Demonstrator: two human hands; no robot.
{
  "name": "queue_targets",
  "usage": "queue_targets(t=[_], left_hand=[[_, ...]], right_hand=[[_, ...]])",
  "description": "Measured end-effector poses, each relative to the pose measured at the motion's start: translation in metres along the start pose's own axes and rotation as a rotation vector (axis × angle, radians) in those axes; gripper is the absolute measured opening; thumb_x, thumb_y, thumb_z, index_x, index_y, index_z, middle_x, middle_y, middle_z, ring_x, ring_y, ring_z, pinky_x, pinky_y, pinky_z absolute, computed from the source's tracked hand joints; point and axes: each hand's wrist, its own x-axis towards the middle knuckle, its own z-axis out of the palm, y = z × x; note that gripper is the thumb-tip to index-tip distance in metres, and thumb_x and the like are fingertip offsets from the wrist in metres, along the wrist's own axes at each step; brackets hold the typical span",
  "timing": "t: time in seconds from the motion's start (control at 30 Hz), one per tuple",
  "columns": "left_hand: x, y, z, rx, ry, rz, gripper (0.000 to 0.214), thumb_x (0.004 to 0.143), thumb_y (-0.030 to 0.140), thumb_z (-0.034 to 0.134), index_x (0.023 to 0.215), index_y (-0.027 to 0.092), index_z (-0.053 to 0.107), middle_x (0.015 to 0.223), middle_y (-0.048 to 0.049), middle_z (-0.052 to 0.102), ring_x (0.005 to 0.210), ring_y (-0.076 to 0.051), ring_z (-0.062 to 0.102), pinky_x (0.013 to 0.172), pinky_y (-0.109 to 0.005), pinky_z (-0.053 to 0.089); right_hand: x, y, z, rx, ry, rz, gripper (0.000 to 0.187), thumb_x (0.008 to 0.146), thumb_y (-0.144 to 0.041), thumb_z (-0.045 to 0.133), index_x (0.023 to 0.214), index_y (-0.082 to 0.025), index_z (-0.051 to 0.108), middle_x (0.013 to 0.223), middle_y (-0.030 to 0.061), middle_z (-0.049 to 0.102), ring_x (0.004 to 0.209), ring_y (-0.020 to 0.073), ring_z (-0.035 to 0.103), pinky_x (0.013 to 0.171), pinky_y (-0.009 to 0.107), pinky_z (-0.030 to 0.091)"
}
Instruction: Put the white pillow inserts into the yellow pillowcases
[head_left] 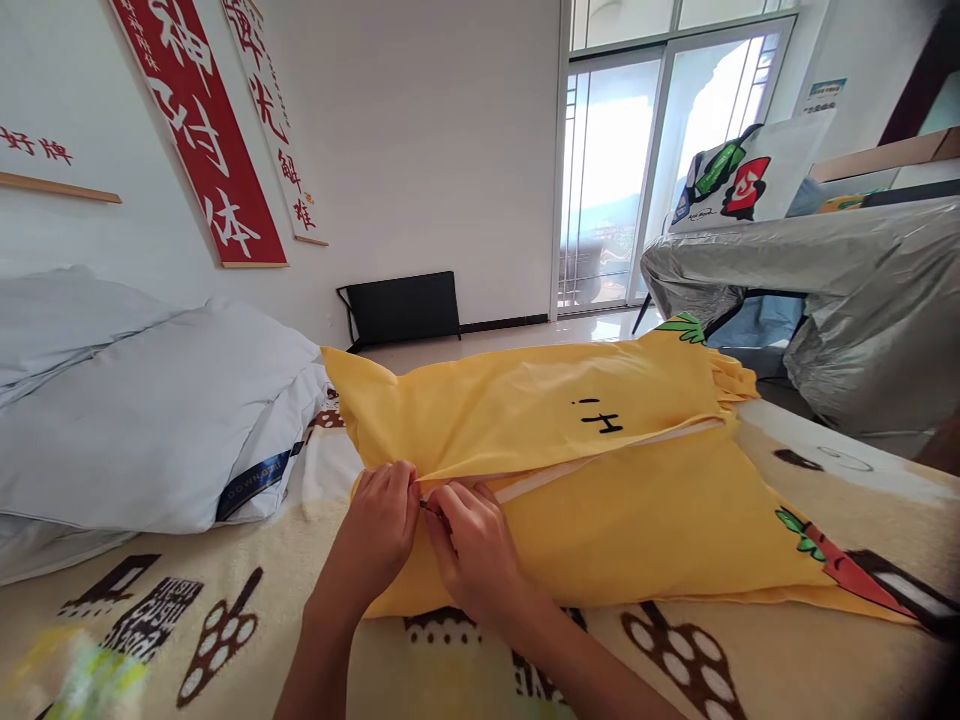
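On the cream patterned blanket [262,560], the yellow “Hi”-printed cover [637,530] is lying before me, its opening [540,479] gaping; my left hand [384,510] is pinching its edge while my right hand [476,530] is gripping a small dark tab [425,505], seemingly a zipper pull; keeping that edge taut should help.

The head view faced forward and down, close over a yellow cloth cover [600,520], toward a smooth white wall [420,130].
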Motion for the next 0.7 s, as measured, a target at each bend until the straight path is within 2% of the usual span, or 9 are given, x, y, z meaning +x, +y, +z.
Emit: queue_targets(t=[0.2, 0.33, 0.47, 0.6, 0.7], left_hand=[[0.003, -0.002, 0.008, -0.186, 0.055, -0.049, 0.019, 0.095, 0.029, 0.026, 0.082, 0.022, 0.038, 0.078, -0.0013, 0.051, 0.074, -0.018, 0.053, 0.066, -0.031, 0.042], [0.006, -0.004, 0.018, -0.165, 0.173, -0.05, 0.012, 0.091, 0.023, 0.03, 0.08, 0.022, 0.036, 0.071, 0.0011, 0.049, 0.067, -0.016, 0.051, 0.061, -0.027, 0.038], [0.006, -0.006, 0.02, -0.155, 0.262, -0.106, 0.019, 0.09, 0.023, 0.032, 0.071, 0.022, 0.033, 0.059, 0.0044, 0.042, 0.056, -0.013, 0.045, 0.055, -0.025, 0.032], [0.005, -0.008, 0.017, -0.186, 0.279, -0.105, 0.028, 0.093, 0.027, 0.032, 0.066, 0.021, 0.03, 0.057, 0.0046, 0.04, 0.054, -0.011, 0.043, 0.055, -0.024, 0.031], [0.005, -0.008, 0.014, -0.208, 0.29, -0.103, 0.028, 0.094, 0.029, 0.032, 0.067, 0.021, 0.033, 0.059, 0.004, 0.042, 0.056, -0.011, 0.044, 0.056, -0.023, 0.032]], right_hand=[[0.0, 0.004, 0.001, -0.069, 0.049, -0.032, 0.014, 0.086, -0.01, 0.041, 0.077, -0.019, 0.049, 0.075, 0.0021, 0.057, 0.07, 0.0153, 0.048, 0.071, 0.028, 0.033], [0.002, 0.008, -0.002, -0.086, 0.081, -0.021, 0.015, 0.083, -0.008, 0.041, 0.076, -0.019, 0.048, 0.074, 0.0027, 0.056, 0.07, 0.0161, 0.045, 0.07, 0.029, 0.033], [0.007, 0.014, -0.013, -0.143, 0.172, -0.011, 0.016, 0.083, -0.009, 0.041, 0.071, -0.019, 0.045, 0.074, 0.0048, 0.05, 0.073, 0.018, 0.042, 0.066, 0.03, 0.034], [0.011, 0.016, -0.022, -0.101, 0.177, -0.144, 0.014, 0.081, -0.008, 0.043, 0.072, -0.019, 0.045, 0.084, 0.0071, 0.053, 0.079, 0.0182, 0.045, 0.072, 0.032, 0.037], [0.012, 0.014, -0.023, -0.006, 0.182, -0.204, 0.016, 0.082, -0.006, 0.043, 0.074, -0.019, 0.045, 0.081, 0.0055, 0.055, 0.078, 0.0168, 0.047, 0.072, 0.031, 0.039]])
